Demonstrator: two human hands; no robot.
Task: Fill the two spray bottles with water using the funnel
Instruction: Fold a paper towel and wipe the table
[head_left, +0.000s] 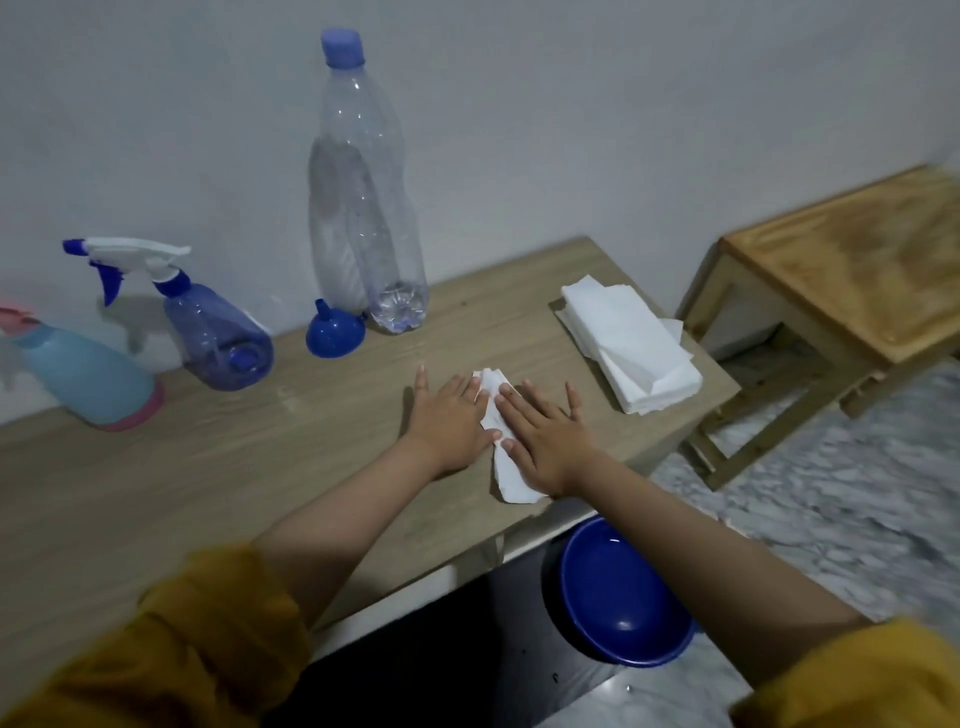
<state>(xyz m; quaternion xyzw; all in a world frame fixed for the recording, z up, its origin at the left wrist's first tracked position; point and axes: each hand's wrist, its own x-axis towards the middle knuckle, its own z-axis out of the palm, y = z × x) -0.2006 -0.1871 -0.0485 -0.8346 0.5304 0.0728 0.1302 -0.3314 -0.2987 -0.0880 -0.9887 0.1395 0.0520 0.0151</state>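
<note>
I have both hands flat on the pale wooden tabletop (156, 483), fingers straight and spread, pressing a folded white paper tissue (506, 470) that lies between and partly under them: my left hand (449, 415) holds its left edge and my right hand (545, 428) lies over its right side. I judge the step in hand to be wiping or blotting the table near the right end, so I would keep the palms low, press evenly, and draw the tissue in short strokes toward me rather than outward, since the stack of white paper napkins (631, 353) lies just to the right and I do not want to drag moisture into it. The task's things stand well to the left and far side: the translucent blue spray bottle with the white and blue trigger (208, 322), the light blue spray bottle with a pink base (85, 376) at the far left, the small blue plastic funnel (335, 332) resting mouth down just beside the tall clear plastic water bottle with a blue cap (363, 208). I cannot tell how full the spray bottles are. A round blue plastic bowl (618, 597) sits below the table's near edge, under my right forearm; I would lift my arm clear of it when I withdraw.
</note>
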